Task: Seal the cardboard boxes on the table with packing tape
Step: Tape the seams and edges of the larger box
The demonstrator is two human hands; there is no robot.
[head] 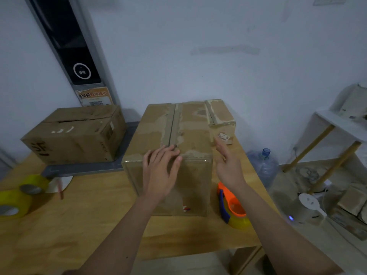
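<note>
A tall cardboard box [190,124] stands in the middle of the wooden table [83,219], with tape along its top seam. My left hand [160,171] lies flat with straight fingers on the box's near top edge, at the end of the seam. Beside the box's right top corner hovers my right hand [228,163], fingers straight and holding nothing. An orange and blue tape dispenser [232,205] with a yellow roll lies on the table right of the box. A second cardboard box [75,133] sits at the back left, its top flaps closed.
Two yellow tape rolls [21,193] lie at the table's left edge. A grey mat [83,167] lies under the left box. A small box [220,114] stands behind the tall box. A water jug [264,165], a white kettle [309,209] and a white shelf [335,126] stand to the right, off the table.
</note>
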